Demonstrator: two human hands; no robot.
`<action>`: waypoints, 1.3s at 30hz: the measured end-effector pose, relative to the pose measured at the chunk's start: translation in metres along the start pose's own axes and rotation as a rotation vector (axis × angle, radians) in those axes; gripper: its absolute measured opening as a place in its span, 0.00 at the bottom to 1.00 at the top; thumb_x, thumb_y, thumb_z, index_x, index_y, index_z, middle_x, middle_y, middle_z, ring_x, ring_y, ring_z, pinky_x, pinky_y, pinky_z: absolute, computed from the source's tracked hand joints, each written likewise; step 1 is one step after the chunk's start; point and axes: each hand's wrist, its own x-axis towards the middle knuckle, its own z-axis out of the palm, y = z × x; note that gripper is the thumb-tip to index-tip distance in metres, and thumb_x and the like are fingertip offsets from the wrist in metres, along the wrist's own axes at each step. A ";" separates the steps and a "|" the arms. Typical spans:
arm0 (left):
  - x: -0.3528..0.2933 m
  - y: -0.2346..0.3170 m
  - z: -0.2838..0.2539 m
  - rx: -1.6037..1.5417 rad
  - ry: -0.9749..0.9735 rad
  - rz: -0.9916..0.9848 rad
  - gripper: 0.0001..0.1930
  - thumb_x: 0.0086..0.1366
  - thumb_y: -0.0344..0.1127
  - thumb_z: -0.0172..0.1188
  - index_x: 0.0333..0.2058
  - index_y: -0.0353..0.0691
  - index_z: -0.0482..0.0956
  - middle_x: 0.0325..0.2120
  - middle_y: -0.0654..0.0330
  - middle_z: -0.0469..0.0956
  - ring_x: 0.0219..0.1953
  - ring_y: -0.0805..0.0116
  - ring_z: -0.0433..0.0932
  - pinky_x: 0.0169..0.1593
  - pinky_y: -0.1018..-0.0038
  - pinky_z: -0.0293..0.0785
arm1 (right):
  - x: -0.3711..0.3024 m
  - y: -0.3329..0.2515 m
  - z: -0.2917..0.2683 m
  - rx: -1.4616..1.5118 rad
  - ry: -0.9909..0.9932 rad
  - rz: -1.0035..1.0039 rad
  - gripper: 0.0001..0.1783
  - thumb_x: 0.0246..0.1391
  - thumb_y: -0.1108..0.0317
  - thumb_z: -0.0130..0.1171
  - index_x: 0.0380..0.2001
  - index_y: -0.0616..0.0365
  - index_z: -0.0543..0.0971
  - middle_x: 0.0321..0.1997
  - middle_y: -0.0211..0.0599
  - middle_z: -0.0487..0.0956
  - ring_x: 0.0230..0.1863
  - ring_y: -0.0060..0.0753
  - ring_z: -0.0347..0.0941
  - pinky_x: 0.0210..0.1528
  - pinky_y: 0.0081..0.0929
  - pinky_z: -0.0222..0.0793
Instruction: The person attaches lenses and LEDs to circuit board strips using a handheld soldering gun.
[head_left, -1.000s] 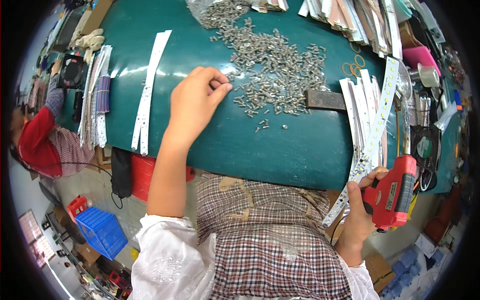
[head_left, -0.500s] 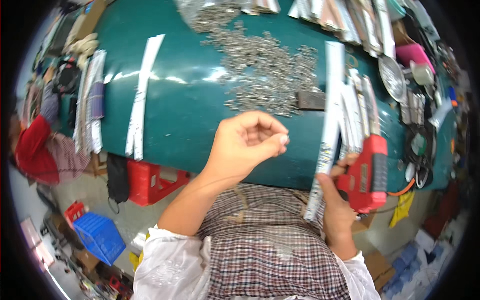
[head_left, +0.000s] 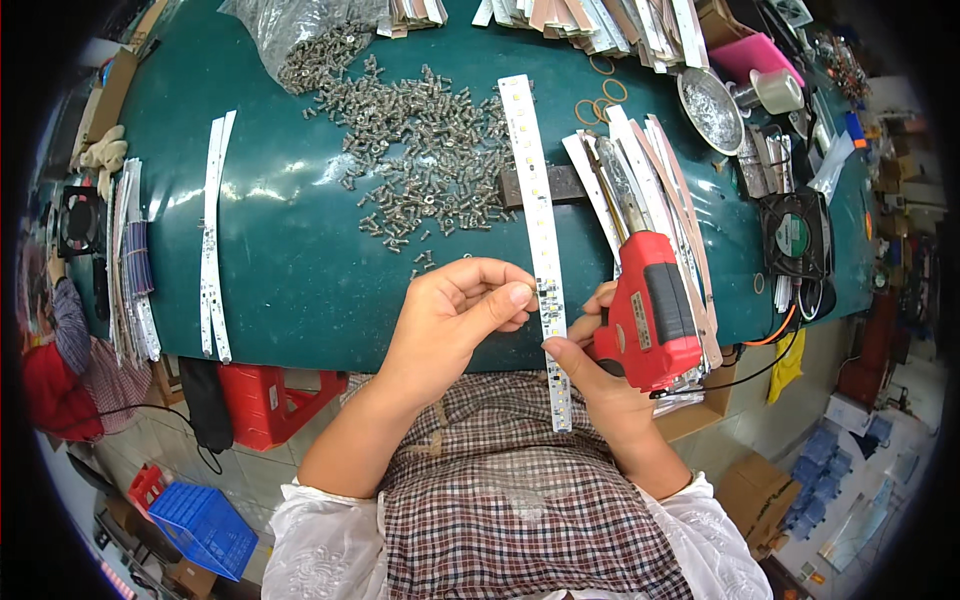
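My right hand point(head_left: 605, 392) grips a long white LED strip board point(head_left: 530, 180) with the thumb on its face. The same hand's fingers hold a red and black soldering gun point(head_left: 655, 310), whose barrel points away from me over a stack of boards. My left hand point(head_left: 450, 315) is closed in a pinch against the board's left edge, beside its small dark components. Whatever lies between those fingertips is too small to make out. Beyond the hands spread many small metal connectors point(head_left: 430, 150). Behind the held board sits a dark block point(head_left: 570, 185).
White strip boards point(head_left: 683, 190) lie stacked at the right, near rubber bands point(head_left: 602, 105), a metal dish point(head_left: 712, 112), a solder spool point(head_left: 776, 92) and a small fan point(head_left: 797, 235). Two boards point(head_left: 212, 240) lie at the left. A person in red point(head_left: 60, 385) sits far left.
The LED board and soldering gun have moved left and come closer to my left hand. My left fingertips now meet the board's edge, where before there was a gap. The whole view has shifted.
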 end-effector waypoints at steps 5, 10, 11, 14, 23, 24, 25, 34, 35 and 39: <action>0.000 0.001 0.001 -0.003 0.001 0.021 0.11 0.67 0.35 0.59 0.42 0.32 0.79 0.35 0.59 0.82 0.37 0.75 0.79 0.43 0.78 0.76 | -0.001 0.006 -0.003 0.038 -0.021 0.004 0.16 0.45 0.80 0.70 0.36 0.59 0.74 0.41 0.29 0.68 0.32 0.16 0.69 0.35 0.20 0.67; 0.002 0.003 0.001 -0.002 0.007 0.023 0.11 0.68 0.35 0.59 0.42 0.32 0.79 0.35 0.59 0.81 0.36 0.75 0.79 0.43 0.78 0.76 | -0.001 0.012 -0.005 -0.036 -0.036 -0.048 0.34 0.42 0.86 0.69 0.50 0.58 0.64 0.43 0.32 0.66 0.31 0.15 0.70 0.37 0.18 0.68; 0.002 0.003 0.001 0.003 0.015 0.022 0.11 0.68 0.35 0.59 0.42 0.32 0.79 0.35 0.59 0.81 0.36 0.76 0.79 0.42 0.78 0.76 | 0.000 0.011 -0.004 -0.036 -0.038 -0.047 0.34 0.42 0.86 0.69 0.50 0.58 0.64 0.43 0.32 0.66 0.31 0.15 0.70 0.37 0.18 0.68; 0.003 0.000 0.004 -0.008 0.066 0.058 0.10 0.66 0.34 0.61 0.39 0.33 0.80 0.31 0.59 0.81 0.32 0.75 0.79 0.39 0.77 0.78 | 0.000 0.006 -0.003 0.002 -0.056 -0.016 0.24 0.45 0.81 0.70 0.45 0.58 0.70 0.43 0.28 0.66 0.34 0.15 0.68 0.35 0.20 0.66; 0.004 -0.001 0.007 0.014 0.059 0.087 0.09 0.67 0.33 0.60 0.40 0.32 0.79 0.32 0.58 0.82 0.33 0.74 0.80 0.39 0.77 0.79 | 0.000 0.006 -0.004 0.048 -0.056 -0.012 0.30 0.44 0.83 0.69 0.49 0.58 0.67 0.43 0.28 0.67 0.31 0.15 0.69 0.33 0.19 0.66; 0.004 0.000 0.006 0.014 0.060 0.087 0.09 0.67 0.33 0.60 0.40 0.32 0.79 0.32 0.58 0.82 0.33 0.74 0.80 0.39 0.77 0.79 | 0.000 0.006 -0.004 0.040 -0.060 -0.008 0.32 0.43 0.85 0.69 0.49 0.58 0.66 0.44 0.31 0.66 0.31 0.15 0.70 0.35 0.18 0.67; 0.004 0.000 0.006 0.008 0.053 0.086 0.09 0.67 0.32 0.60 0.40 0.32 0.79 0.32 0.58 0.82 0.33 0.74 0.80 0.39 0.77 0.79 | 0.000 0.006 -0.005 0.033 -0.065 -0.003 0.33 0.41 0.88 0.68 0.49 0.58 0.64 0.45 0.34 0.65 0.31 0.16 0.70 0.36 0.17 0.68; 0.002 0.000 0.013 0.062 0.114 0.125 0.08 0.66 0.30 0.61 0.38 0.30 0.78 0.32 0.57 0.81 0.31 0.73 0.81 0.37 0.77 0.80 | -0.002 0.014 -0.004 -0.123 -0.063 -0.114 0.25 0.43 0.81 0.71 0.44 0.61 0.70 0.31 0.26 0.72 0.28 0.16 0.70 0.31 0.17 0.66; 0.002 0.001 0.014 0.106 0.144 0.142 0.07 0.65 0.29 0.61 0.38 0.30 0.77 0.32 0.56 0.81 0.31 0.74 0.81 0.37 0.77 0.80 | -0.003 0.014 -0.002 -0.123 -0.062 -0.114 0.25 0.43 0.81 0.71 0.44 0.61 0.70 0.31 0.26 0.72 0.28 0.16 0.70 0.31 0.17 0.66; 0.002 0.000 0.019 0.119 0.185 0.161 0.06 0.65 0.27 0.61 0.37 0.29 0.77 0.32 0.57 0.81 0.30 0.74 0.81 0.37 0.78 0.80 | -0.005 0.022 -0.001 -0.216 0.034 -0.243 0.25 0.42 0.81 0.72 0.41 0.66 0.70 0.26 0.30 0.75 0.24 0.18 0.71 0.26 0.15 0.67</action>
